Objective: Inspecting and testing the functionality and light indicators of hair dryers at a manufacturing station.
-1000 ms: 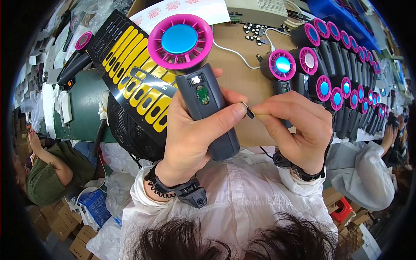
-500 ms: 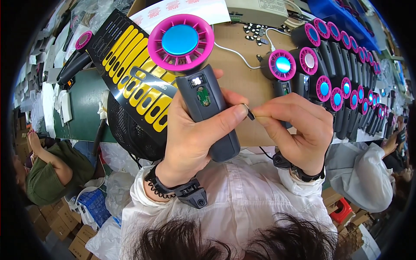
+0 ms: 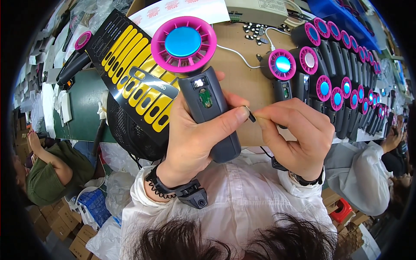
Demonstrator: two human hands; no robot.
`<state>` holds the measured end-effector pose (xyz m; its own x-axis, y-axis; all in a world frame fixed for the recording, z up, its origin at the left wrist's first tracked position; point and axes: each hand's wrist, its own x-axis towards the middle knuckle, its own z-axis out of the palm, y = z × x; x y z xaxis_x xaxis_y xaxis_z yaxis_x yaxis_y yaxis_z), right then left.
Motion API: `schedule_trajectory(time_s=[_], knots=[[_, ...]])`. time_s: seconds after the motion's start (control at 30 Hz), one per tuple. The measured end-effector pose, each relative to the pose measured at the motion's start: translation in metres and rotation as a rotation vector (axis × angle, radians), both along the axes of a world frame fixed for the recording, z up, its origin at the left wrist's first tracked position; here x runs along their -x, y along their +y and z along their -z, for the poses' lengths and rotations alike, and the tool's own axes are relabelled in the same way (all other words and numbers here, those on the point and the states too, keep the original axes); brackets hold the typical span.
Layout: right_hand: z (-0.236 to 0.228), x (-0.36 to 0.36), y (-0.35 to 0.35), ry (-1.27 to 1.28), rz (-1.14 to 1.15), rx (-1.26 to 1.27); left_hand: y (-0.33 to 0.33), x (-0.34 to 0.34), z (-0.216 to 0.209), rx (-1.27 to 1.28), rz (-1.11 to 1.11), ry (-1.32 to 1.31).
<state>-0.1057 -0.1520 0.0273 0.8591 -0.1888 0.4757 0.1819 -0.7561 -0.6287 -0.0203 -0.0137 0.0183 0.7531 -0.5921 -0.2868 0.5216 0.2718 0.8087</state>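
My left hand (image 3: 190,134) is closed around the dark grey handle of a handheld fan (image 3: 182,42) with a magenta ring and a blue centre disc. A slot in the handle bares a green circuit board (image 3: 205,98), and a small window above it is lit white. Between my left thumb and forefinger, off the handle's right side, sticks out a small dark curved piece (image 3: 251,115) with a pale edge. My right hand (image 3: 299,130) is closed in a pinch, thumb and forefinger tips at that piece's right side.
Rows of similar fans (image 3: 337,99) stand at the right. One fan (image 3: 282,65) beside them has a white cable. Small dark parts (image 3: 255,34) lie scattered at the back. Black-and-yellow sticker sheets (image 3: 130,56) lie on the left over a black mesh basket (image 3: 125,130). Other people sit at both sides.
The held fan has shifted slightly right and down. My right fingers sit a little lower, still at the small dark piece. The window on the handle looks brighter.
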Motion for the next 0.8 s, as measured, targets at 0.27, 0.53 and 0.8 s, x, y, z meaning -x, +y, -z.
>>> schedule_trajectory(time_s=[0.27, 0.53, 0.8], knots=[[0.0014, 0.0022, -0.0047, 0.085, -0.041, -0.163, 0.0005, -0.0012, 0.0002, 0.007, 0.010, 0.009], [-0.0007, 0.0020, -0.0061, 0.161, -0.060, -0.228, 0.0021, -0.0017, 0.0025, -0.004, 0.027, -0.052], [-0.0010, 0.0010, -0.0046, 0.154, -0.054, -0.294, 0.0029, -0.0021, 0.0006, -0.010, 0.029, -0.064]])
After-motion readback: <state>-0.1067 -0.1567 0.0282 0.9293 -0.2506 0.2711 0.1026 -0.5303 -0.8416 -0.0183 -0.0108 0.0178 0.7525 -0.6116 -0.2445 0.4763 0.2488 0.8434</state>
